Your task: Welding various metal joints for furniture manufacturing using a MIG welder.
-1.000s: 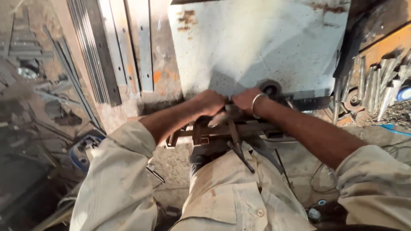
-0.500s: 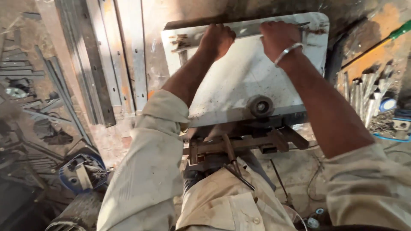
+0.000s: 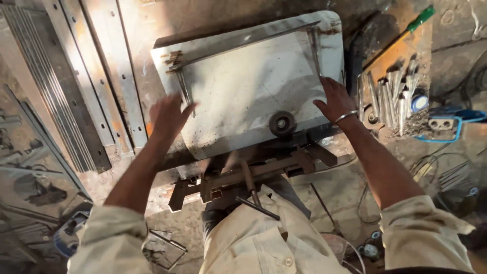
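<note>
— Dusty workshop floor (image 3: 152, 30) all around, with long metal strips (image 3: 76, 86) lying along the left side. What sits in the middle?

— One pale metal sheet (image 3: 243, 96), roughly rectangular with rounded corners, lying flat and slightly turned. Thin rods (image 3: 238, 43) run along its far edge and down both short sides. A small round disc (image 3: 282, 123) sits near its near edge.

— And the hands?

— The left hand (image 3: 167, 116) is at the sheet's left edge, fingers (image 3: 185, 110) spread apart, blurred; it looks to be just touching or hovering over the edge, and I cannot tell which. The right hand (image 3: 337, 101) lies flat on the sheet's right side, fingers apart, palm down, clamped on nothing. A metal bangle (image 3: 345, 117) circles that wrist.

— What is under the sheet?

— A rusty metal frame (image 3: 243, 175) of bars, just in front of the person's lap, with the sheet's near edge resting over it. A dark rod (image 3: 256, 208) lies across the cream-coloured clothing.

— Anything to the right?

— A row of grey metal tools (image 3: 393, 94) beside the sheet, a screwdriver with a green handle (image 3: 421, 18) further back, and a blue-framed tool (image 3: 446, 124) near the right edge. Loose wires (image 3: 431, 172) trail on the floor below that.
</note>
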